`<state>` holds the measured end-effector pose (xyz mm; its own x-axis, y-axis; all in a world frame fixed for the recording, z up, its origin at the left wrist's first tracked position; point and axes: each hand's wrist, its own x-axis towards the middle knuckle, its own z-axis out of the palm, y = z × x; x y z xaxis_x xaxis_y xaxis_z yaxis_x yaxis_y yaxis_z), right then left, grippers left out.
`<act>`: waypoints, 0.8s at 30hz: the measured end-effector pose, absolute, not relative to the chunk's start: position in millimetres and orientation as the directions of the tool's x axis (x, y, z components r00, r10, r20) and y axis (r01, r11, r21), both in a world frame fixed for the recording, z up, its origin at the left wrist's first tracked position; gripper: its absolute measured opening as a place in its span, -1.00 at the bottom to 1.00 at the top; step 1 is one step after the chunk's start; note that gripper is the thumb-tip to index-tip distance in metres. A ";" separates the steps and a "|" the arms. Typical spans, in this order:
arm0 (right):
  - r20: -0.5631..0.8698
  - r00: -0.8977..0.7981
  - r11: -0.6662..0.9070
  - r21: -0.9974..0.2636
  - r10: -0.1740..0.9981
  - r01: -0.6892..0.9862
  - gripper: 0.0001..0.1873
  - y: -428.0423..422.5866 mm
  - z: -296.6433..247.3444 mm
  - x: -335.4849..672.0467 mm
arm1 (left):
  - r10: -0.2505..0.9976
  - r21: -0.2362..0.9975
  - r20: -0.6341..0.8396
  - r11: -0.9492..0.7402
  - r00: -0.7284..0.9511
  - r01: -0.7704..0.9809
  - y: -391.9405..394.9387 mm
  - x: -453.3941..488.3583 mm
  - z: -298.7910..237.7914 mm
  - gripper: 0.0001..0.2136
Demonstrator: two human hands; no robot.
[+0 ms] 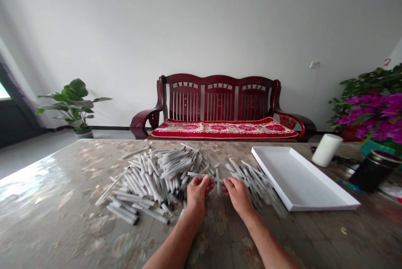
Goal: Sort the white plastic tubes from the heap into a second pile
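My left hand [197,193] is closed in a pinch around a slim whitish pen [194,174], which lies nearly level between my hands. At the pen's other end, the fingertips of my right hand [238,193] are pressed together on it; what exactly they grip there is partly hidden. A large heap of similar pens [141,177], pale with black ends, spreads to the left of my left hand. Just beyond my right hand lies a smaller pile of pens [251,177]. Behind the held pen, a single pale pen [218,181] lies on the table.
On the patterned table [78,235], a shallow white tray [301,177] stands right of the smaller pile. Farther right are a white cylinder [327,150], a black cup [373,171] and purple flowers [377,112]. A red wooden bench [220,95] stands behind the table.
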<state>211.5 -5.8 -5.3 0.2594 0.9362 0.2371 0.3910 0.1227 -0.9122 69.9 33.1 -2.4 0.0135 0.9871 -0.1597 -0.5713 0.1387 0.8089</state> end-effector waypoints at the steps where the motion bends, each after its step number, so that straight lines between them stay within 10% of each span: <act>1: 0.243 0.255 0.127 -0.908 0.936 0.399 -0.66 -5.4 -5.8 212.0 | 0.986 0.805 -0.164 0.140 0.009 -0.577 33.8 69.7 -3.2 -0.55; 14: 0.523 0.237 0.206 -0.652 0.818 0.730 -0.74 -7.2 -2.4 224.3 | 0.982 0.788 -0.187 0.136 -0.024 -0.600 36.7 67.4 -3.9 -0.57; 24: 0.566 0.476 0.168 -0.744 0.673 0.647 -0.63 -4.5 -0.9 245.2 | 0.961 0.766 -0.232 0.086 -0.150 -0.637 45.1 60.5 -3.8 -0.67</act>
